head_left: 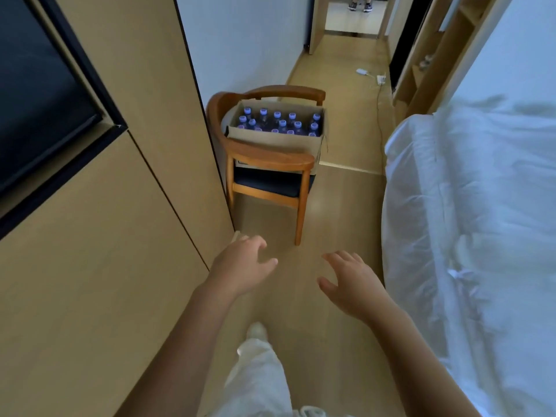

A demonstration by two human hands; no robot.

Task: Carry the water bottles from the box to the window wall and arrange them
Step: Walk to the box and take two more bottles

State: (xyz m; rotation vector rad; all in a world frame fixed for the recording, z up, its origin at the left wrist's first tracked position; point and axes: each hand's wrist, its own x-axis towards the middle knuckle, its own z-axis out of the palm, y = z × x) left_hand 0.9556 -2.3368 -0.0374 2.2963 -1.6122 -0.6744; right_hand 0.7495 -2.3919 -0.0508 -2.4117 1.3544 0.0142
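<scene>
An open cardboard box (pixel 275 142) stands on the seat of a wooden armchair (pixel 270 159) ahead of me. Several water bottles (pixel 281 123) with blue caps stand upright inside it. My left hand (pixel 243 261) and my right hand (pixel 350 281) reach forward over the floor, both empty, fingers spread and relaxed. Both are well short of the chair. The window wall is not in view.
A tan panelled wall (pixel 105 236) with a dark screen (pixel 36 94) runs along my left. A bed with white bedding (pixel 469 221) fills the right. Between them a wooden floor aisle (pixel 340 191) leads to a hallway, with a charger and cable (pixel 377 81) on the floor and a person's shoes (pixel 359 6) far off.
</scene>
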